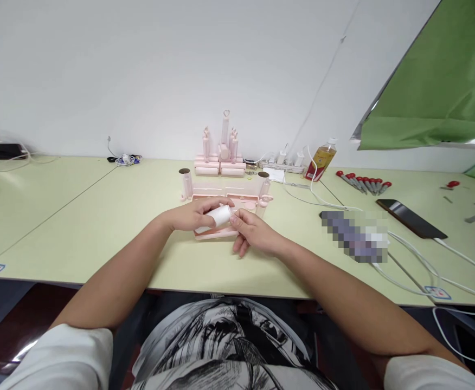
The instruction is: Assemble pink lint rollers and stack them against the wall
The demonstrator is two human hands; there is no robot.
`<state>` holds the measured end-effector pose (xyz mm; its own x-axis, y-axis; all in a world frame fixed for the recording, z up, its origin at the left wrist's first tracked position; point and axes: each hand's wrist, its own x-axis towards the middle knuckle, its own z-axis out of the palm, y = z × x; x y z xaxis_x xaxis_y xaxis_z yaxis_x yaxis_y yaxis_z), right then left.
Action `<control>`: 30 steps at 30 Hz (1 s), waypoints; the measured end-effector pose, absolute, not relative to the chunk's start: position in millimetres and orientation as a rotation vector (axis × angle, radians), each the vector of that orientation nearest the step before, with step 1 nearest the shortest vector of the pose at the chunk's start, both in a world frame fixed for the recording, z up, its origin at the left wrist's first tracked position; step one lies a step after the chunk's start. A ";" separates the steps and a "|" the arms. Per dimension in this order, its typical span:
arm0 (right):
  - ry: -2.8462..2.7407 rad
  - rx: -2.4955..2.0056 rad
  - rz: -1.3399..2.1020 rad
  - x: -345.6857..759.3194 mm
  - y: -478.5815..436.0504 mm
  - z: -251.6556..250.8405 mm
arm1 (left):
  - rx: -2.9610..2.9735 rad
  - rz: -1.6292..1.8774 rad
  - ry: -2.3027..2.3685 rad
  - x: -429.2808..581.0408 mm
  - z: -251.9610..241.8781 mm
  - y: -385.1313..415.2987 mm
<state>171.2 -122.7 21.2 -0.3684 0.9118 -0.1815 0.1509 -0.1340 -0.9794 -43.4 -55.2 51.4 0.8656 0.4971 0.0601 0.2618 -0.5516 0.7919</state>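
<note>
My left hand (191, 215) is wrapped round a small white roll (220, 215), held just above a pink tray (221, 232) on the pale green table. My right hand (254, 234) pinches the roll's right end with thumb and forefinger, the other fingers curled below. Behind the hands lie pink plastic parts (248, 205) in the tray, flanked by two upright pink rollers with dark tops (185, 183) (264, 184).
A stack of pink parts with upright handles (221, 157) stands at the back by the wall. To the right are a power strip (282, 163), a bottle of yellow liquid (321, 160), red-handled screwdrivers (363, 183), a phone (410, 218) and white cables (416, 254).
</note>
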 end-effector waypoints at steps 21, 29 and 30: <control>-1.099 -1.049 1.803 172.8 -116.4 20.9 | 2.531 0.642 0.721 -18.0 39.6 -72.2; -1.063 -1.016 1.804 175.5 -109.9 15.0 | 2.546 0.563 0.537 -15.8 52.2 -77.8; -1.066 -1.015 1.804 176.1 -109.4 14.6 | 2.550 0.565 0.554 -15.1 52.4 -78.8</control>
<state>176.1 -109.4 14.6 -0.3667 0.8996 -0.2370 -0.2263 -0.3333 -0.9153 -15.1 -78.8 52.4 0.8340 0.4708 0.2878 0.2786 -0.8094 0.5170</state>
